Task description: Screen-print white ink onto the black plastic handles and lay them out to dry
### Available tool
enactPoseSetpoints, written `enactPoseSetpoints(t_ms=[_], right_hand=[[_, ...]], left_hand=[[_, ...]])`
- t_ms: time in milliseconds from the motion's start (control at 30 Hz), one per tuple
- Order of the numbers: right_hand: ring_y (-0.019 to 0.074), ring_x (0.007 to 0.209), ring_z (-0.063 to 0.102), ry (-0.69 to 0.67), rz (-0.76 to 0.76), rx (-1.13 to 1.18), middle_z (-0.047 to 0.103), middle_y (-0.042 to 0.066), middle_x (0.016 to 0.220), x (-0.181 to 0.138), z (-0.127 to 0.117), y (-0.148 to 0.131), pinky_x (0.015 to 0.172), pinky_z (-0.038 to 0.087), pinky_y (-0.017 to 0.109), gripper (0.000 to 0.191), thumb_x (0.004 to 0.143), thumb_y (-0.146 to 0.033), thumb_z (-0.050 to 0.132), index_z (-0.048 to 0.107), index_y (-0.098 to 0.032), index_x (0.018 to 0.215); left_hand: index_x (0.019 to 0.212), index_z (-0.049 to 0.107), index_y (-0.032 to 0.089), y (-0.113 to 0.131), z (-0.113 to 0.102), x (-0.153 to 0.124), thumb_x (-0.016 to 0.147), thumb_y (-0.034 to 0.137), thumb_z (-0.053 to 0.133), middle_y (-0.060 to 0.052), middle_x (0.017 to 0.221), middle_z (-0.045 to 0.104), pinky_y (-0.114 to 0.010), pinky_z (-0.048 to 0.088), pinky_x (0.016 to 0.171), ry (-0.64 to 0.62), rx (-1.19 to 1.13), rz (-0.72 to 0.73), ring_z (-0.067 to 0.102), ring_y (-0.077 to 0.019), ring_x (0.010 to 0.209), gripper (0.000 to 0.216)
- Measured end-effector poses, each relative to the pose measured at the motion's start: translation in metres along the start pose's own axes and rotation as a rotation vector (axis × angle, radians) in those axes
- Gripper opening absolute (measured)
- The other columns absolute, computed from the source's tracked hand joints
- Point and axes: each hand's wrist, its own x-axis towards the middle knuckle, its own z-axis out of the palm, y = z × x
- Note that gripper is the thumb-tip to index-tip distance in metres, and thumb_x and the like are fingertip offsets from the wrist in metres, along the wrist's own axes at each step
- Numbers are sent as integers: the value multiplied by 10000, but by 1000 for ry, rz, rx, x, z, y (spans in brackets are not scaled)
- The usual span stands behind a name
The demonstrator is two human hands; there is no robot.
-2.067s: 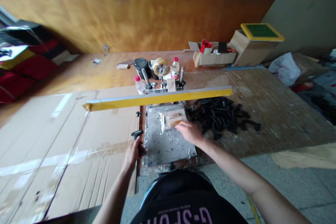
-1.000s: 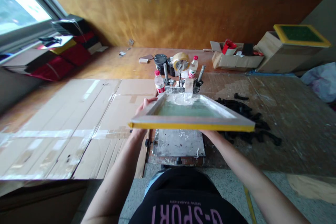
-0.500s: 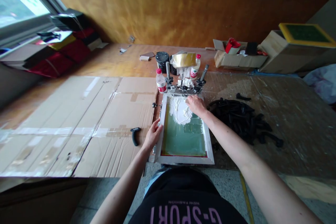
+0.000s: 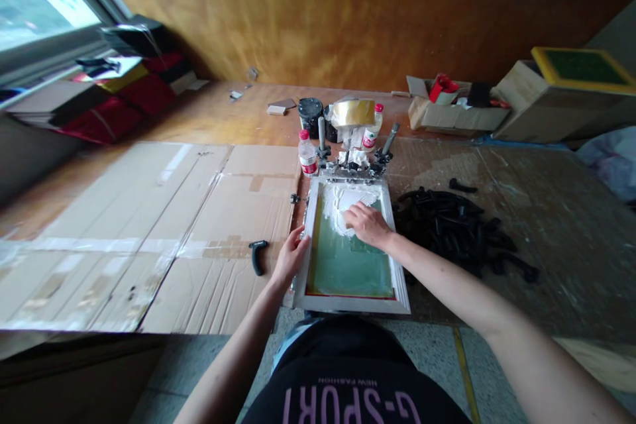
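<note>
A silkscreen frame (image 4: 401, 281) with pale metal sides lies in front of me, its far end at a hinge clamp (image 4: 354, 174). White ink (image 4: 335, 205) is smeared over the far part of its green mesh (image 4: 348, 271). My left hand (image 4: 293, 255) grips the left side of the frame, thumb at the rim. Over the near edge of the ink, my right hand (image 4: 366, 222) is closed with its fingers pressed together; whatever they hold is hidden. A curved black handle-like piece (image 4: 257, 257) lies on cardboard to the left.
To the right is a heap of black curved pieces (image 4: 447, 228). Behind the clamp stand two red-capped bottles, the left bottle (image 4: 307, 156) nearer, a black tub (image 4: 311, 116) and a tape roll (image 4: 352, 112). An open carton (image 4: 447, 116) sits farther right. Cardboard (image 4: 218, 212) covers the left side.
My right hand has moved from the far end of the screen toward me, across the white ink. My left hand stays at the frame's left side.
</note>
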Motion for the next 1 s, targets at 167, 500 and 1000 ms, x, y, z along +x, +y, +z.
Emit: enactPoseSetpoints(t_ms=[167,500,1000], right_hand=[[203,896,544,25,-18,107,631,59,870,0,2,0,731,399,288,52,872,-198,607,644,-175,900],[234,890,612,388,638,148,665,74,1015,36,-41,111,773,455,338,440,898,-371,576,548,-240,1317],[222,954,526,127,323,140,615,74,908,-21,28,-30,856,425,349,158,896,-340,610,686,-211,946]], left_hand=[[1358,500,184,14,0,-6,765,570,631,-51,876,713,-242,467,599,-41,-27,-16,643,-166,703,720],[1121,647,197,110,-14,-26,822,675,488,-15,895,668,-228,457,590,-54,-91,138,595,-138,698,586],[1144,536,178,66,62,-33,800,670,530,-121,1036,686,-315,548,619,-244,-383,-263,676,-214,837,601]])
